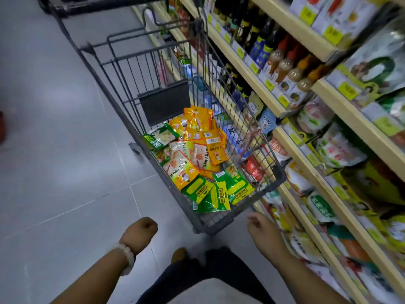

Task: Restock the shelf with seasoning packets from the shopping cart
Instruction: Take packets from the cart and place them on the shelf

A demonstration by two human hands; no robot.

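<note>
From the head camera, a grey wire shopping cart stands on the grey tiled floor, parked close alongside the wooden shelf unit that runs along its right side. Everything else I place by that cart.

Inside the cart's basket, on its bottom, lies a loose heap of seasoning packets. The orange and yellow ones are piled toward the cart's far end, against the dark flap of the folded child seat. The green and yellow ones lie at the near end, one of them close to the near wall. Some packets overlap and tilt; none stand upright.

The left hand hangs short of the cart's near end and off to its left, over the floor, apart from the cart. Its fingers are curled into a loose fist with nothing in them. A pale beaded bracelet circles that wrist.

The right hand is just off the cart's near right corner, between the cart and the shelf unit. Its fingers are loosely bent and slack, holding nothing and touching neither.

To the cart's right, the upper shelf boards carry dark sauce bottles and orange-capped bottles, with yellow price tags along the board edges. The lower boards, level with the basket, hold rows of bagged goods, blurred.
</note>
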